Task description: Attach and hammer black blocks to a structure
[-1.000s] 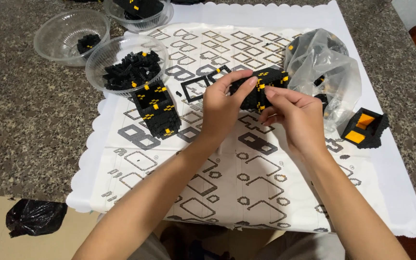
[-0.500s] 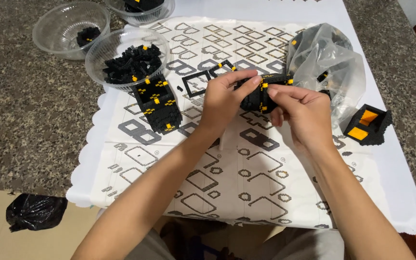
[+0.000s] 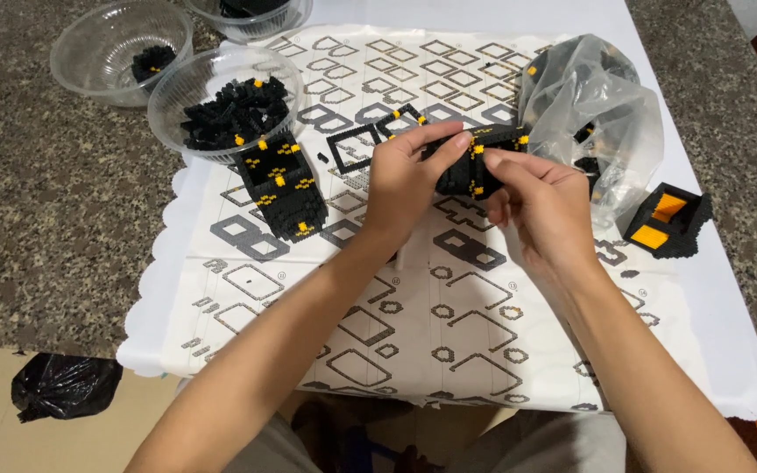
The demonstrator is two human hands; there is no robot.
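While both the left hand (image 3: 406,182) and right hand (image 3: 536,206) close their fingers on the black-and-yellow brick assembly (image 3: 470,162) above the instruction sheet (image 3: 449,289), pressing a piece home looks underway, needing firm, aligned pressure.

Person, seen from a head-worn camera. Left hand (image 3: 405,180): bare, no glove, ring or watch; short, unpainted nails. Right hand (image 3: 541,206): bare likewise, nails short and plain. Both forearms uncovered to the elbow, no sleeve, strap or band in view. Lap at the lower frame edge: grey garment, kind unclear.
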